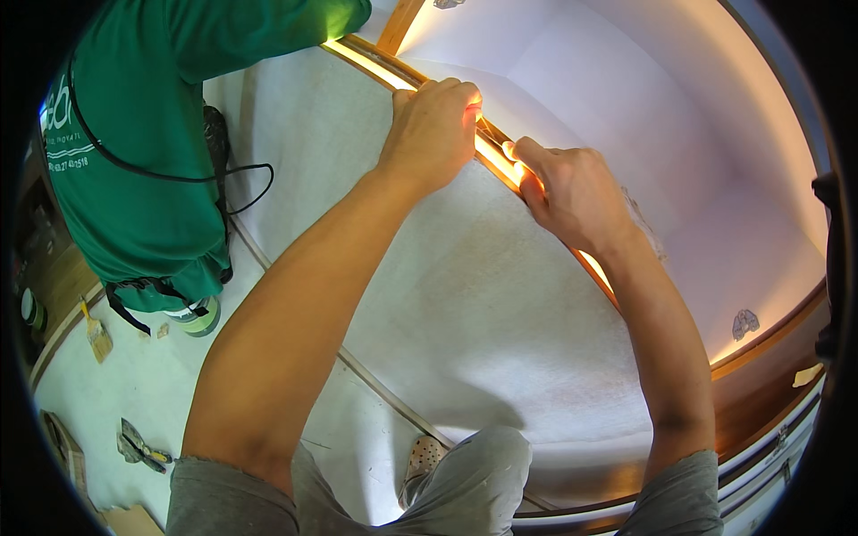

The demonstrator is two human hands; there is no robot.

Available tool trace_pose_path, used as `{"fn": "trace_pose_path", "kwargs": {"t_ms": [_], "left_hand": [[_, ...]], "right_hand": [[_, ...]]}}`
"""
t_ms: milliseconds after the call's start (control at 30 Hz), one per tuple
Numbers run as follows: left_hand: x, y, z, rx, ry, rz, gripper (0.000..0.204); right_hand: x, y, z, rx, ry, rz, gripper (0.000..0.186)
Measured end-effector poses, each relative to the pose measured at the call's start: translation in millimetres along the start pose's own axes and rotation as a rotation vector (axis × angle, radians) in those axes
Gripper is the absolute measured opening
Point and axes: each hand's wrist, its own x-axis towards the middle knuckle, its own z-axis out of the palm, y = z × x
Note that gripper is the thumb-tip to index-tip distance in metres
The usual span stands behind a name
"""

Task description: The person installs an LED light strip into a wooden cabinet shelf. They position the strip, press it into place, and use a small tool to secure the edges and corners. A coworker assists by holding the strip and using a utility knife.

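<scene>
A glowing yellow light strip (pixel 497 157) runs slantwise along a brown wooden edge (pixel 402 70), from the upper middle down to the right. My left hand (pixel 433 134) is closed over the edge, and light shines red through a fingertip. Farther right along the same edge, my right hand (pixel 576 195) pinches at the strip with thumb and forefinger. A short bright stretch shows between the two hands. What lies beneath my left fingers is hidden.
At the left a person in a green shirt (pixel 134 179) reaches to the strip's far end; a black cable (pixel 192 179) hangs there. Below lie a paintbrush (pixel 96 335) and a plier-like tool (pixel 138 447). Pale recessed panels (pixel 608 116) stand beyond the edge.
</scene>
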Motion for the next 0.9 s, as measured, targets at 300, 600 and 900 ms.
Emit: {"fn": "trace_pose_path", "kwargs": {"t_ms": [300,600,900], "left_hand": [[4.1,3.5,1.9,0.018,0.015,0.009,0.009],[2.6,7.0,1.0,-0.003,-0.008,-0.01,0.009],[12.2,12.8,-2.4,-0.067,-0.052,-0.044,0.007]], "right_hand": [[-9.0,1.1,-5.5,0.016,0.003,0.027,0.015],[-12.8,-0.1,-7.7,0.031,-0.01,0.033,0.015],[-21.5,12.0,-9.9,0.188,0.036,0.109,0.009]]}}
